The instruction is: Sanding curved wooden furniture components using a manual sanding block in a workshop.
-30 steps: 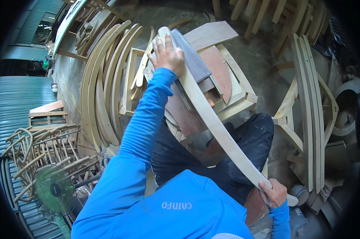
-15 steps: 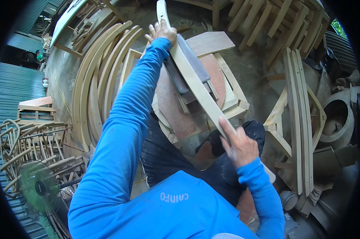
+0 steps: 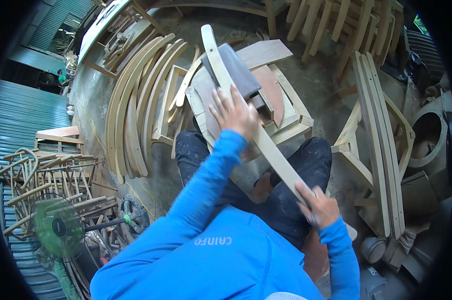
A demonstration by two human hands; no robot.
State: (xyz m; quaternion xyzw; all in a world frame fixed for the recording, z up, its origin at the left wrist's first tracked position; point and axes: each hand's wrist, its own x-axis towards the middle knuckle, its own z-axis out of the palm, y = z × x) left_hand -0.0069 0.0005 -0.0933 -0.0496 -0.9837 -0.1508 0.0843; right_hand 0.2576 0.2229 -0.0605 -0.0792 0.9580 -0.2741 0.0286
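Note:
A long, pale, slightly curved wooden rail (image 3: pixel 280 162) slants from far left to near right across my lap. Its rounded far end has a small hole. My left hand (image 3: pixel 234 114) lies on the middle of the rail, fingers stretched out and spread. Toward its near end, my right hand (image 3: pixel 320 206) is closed around the wood. The far half of the rail rests against a grey, flat-topped block (image 3: pixel 240 72). That block sits on a low wooden stand (image 3: pixel 297 107) in front of my knees.
Several curved wooden rails (image 3: pixel 117 115) are stacked on the floor at left. Straight wooden strips (image 3: pixel 381 150) lean on a frame at right. A green fan (image 3: pixel 59 227) stands at lower left, near a pile of chair frames (image 3: pixel 51 175). More wooden frames (image 3: pixel 336 25) stand at the back.
My left hand has slid from the far end of the rail back to its middle. The rail and my right hand have shifted nearer and slightly right.

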